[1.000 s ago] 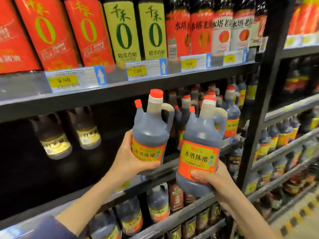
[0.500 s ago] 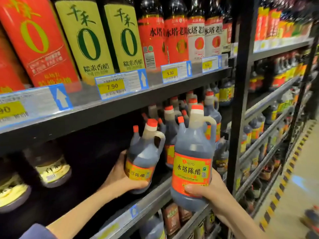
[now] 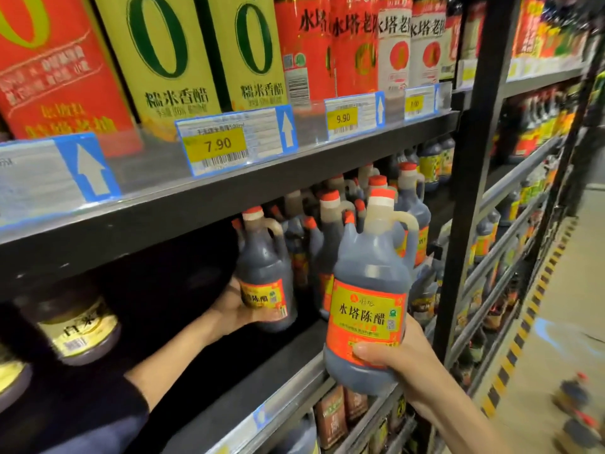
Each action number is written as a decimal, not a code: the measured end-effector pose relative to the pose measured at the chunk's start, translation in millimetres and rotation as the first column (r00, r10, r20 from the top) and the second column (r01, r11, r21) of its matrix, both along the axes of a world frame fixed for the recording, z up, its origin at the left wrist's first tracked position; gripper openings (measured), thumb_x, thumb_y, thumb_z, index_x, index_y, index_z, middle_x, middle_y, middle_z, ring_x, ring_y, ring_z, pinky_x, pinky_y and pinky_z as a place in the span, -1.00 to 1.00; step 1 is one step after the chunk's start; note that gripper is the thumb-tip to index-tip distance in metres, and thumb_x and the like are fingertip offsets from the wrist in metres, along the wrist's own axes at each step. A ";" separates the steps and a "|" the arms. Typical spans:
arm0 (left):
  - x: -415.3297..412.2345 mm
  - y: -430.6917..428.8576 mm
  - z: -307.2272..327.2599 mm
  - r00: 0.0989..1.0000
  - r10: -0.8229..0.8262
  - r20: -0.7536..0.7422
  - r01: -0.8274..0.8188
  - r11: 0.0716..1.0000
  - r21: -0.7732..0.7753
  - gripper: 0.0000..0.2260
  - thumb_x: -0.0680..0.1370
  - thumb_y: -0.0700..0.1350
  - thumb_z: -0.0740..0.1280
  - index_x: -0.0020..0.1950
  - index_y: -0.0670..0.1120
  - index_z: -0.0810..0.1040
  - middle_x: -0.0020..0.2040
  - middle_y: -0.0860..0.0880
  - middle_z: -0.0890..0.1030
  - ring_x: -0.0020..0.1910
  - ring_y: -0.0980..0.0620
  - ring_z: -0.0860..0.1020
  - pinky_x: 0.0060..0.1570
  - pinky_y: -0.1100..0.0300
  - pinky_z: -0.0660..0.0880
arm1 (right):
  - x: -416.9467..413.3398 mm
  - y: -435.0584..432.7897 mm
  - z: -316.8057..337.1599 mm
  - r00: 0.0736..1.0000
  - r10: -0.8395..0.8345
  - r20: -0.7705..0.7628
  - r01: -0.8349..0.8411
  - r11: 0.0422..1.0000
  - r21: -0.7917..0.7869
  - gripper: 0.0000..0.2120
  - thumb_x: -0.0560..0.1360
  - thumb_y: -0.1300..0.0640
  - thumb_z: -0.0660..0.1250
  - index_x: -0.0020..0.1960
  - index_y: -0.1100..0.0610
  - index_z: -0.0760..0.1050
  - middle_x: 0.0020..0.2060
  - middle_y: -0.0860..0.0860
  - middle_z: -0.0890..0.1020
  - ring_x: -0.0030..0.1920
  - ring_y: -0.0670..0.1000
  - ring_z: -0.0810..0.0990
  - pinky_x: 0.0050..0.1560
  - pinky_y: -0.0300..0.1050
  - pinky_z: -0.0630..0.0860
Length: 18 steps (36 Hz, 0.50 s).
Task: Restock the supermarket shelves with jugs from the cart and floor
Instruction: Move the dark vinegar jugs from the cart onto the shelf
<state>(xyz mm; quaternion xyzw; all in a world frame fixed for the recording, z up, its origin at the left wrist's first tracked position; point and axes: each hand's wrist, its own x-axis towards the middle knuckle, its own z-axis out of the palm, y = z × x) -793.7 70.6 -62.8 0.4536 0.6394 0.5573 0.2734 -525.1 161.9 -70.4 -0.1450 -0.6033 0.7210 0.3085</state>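
Each hand holds a dark vinegar jug with a red cap and a red-and-yellow label. My left hand [image 3: 229, 309] grips one jug [image 3: 265, 273] from its left side, deep inside the middle shelf [image 3: 294, 371], just left of several standing jugs of the same kind [image 3: 330, 244]. Whether its base touches the shelf is hidden. My right hand [image 3: 402, 358] grips the second jug [image 3: 370, 309] low on its body, upright in front of the shelf edge.
The upper shelf [image 3: 229, 198] carries tall red and yellow bottles and price tags overhead. A black upright post [image 3: 461, 191] stands just right of the jugs. Pale-labelled jars [image 3: 78, 326] sit at the left. More jugs [image 3: 573, 411] lie on the floor at lower right.
My left hand has pushed its jug further back into the shelf, toward the standing jugs. The right hand's jug has stayed in front. My view has moved closer and to the right.
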 end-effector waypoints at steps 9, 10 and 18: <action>-2.2 1.1 9.6 0.994 0.011 -0.108 -0.015 0.999 -0.033 0.22 -0.20 0.22 0.64 0.36 -0.16 0.30 0.08 0.07 0.57 -0.08 0.33 0.61 -0.14 0.45 0.50 | -3.6 6.9 -1.1 0.999 0.038 0.019 -0.038 0.999 -0.008 -0.03 -0.14 -0.08 0.69 0.20 0.21 0.50 0.02 0.18 0.68 0.03 0.20 0.66 0.03 0.10 0.59; -4.9 -0.4 11.6 0.995 0.011 -0.099 -0.016 0.999 -0.048 0.22 -0.21 0.21 0.65 0.36 -0.17 0.31 0.09 0.05 0.58 -0.07 0.31 0.62 -0.13 0.43 0.51 | -3.2 8.5 -1.1 0.999 0.050 0.017 -0.050 0.999 -0.010 -0.04 -0.15 -0.08 0.69 0.18 0.20 0.51 0.00 0.18 0.68 0.01 0.19 0.66 -0.03 0.03 0.60; -4.5 -3.6 67.6 0.990 0.038 -0.133 -0.051 0.993 -0.102 -0.13 -0.13 0.18 0.65 0.12 -0.01 0.51 -0.06 0.23 0.68 0.00 0.29 0.60 -0.08 0.45 0.48 | 1.4 23.6 6.7 0.988 0.151 0.021 -0.151 0.989 -0.005 -0.06 -0.16 -0.06 0.70 0.16 0.19 0.52 -0.02 0.18 0.69 -0.01 0.17 0.68 -0.12 -0.08 0.61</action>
